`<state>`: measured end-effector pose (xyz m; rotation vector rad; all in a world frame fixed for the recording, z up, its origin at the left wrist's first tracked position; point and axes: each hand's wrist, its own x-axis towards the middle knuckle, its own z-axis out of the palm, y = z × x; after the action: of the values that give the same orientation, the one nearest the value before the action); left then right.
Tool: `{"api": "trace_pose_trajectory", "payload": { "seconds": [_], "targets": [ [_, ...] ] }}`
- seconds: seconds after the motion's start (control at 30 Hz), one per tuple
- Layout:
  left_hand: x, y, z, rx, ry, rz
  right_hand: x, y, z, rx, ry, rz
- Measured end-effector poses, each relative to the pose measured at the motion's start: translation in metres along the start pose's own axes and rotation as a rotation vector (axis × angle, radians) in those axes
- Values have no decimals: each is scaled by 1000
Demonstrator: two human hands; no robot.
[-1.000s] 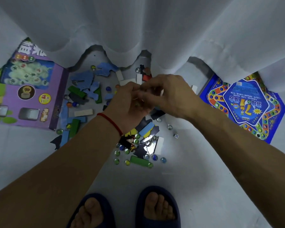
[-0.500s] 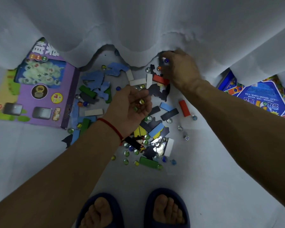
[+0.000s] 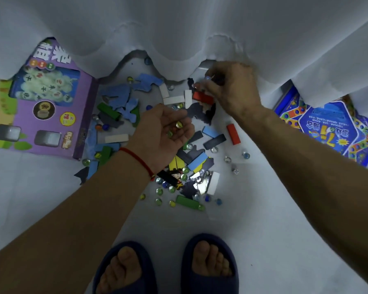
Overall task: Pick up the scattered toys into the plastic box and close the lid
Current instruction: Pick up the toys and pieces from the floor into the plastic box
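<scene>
Left hand [image 3: 166, 132] cups marbles [image 3: 179, 124] palm-up, right hand [image 3: 232, 85] pinches another by the curtain [image 3: 179, 28]; small, hard, slick, prone to roll, best pinched across the middle; box unseen

Small round glass marbles [image 3: 159, 191], glossy and translucent, lie at 6 o'clock of the pile. Rectangular red painted block [image 3: 233, 134]: smooth, matt. Purple printed cardboard box [image 3: 51, 115], at 9 o'clock: slight sheen. White cloth curtain [image 3: 179, 24], at 12 o'clock: matt, softly folded.
</scene>
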<state>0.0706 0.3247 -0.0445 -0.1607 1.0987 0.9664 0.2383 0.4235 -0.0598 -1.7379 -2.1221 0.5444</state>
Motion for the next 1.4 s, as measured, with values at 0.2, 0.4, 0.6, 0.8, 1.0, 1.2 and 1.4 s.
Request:
{"api": "trace_pose_trajectory", "payload": {
  "seconds": [0.2,0.4,0.6,0.8,1.0,1.2,1.4],
  "targets": [
    [-17,-35,9,-73,-277,-270,-134,-48,-26,147,-49,-79],
    [-33,-69,-3,65,-68,-280,-185,22,-35,-85,133,341],
    [-39,-58,-15,95,-70,-243,-183,72,-23,-273,-31,255],
    [-42,-58,-16,100,-48,-242,-184,43,-14,-130,-41,113],
    [-45,-61,-15,143,-44,-235,-178,33,-13,-24,-40,214],
    [-43,-68,-12,129,-191,-325,-170,-34,-30,119,-206,-83],
    [-39,-65,-22,117,-56,-277,-172,-8,-19,28,-65,51]
  ]
}}
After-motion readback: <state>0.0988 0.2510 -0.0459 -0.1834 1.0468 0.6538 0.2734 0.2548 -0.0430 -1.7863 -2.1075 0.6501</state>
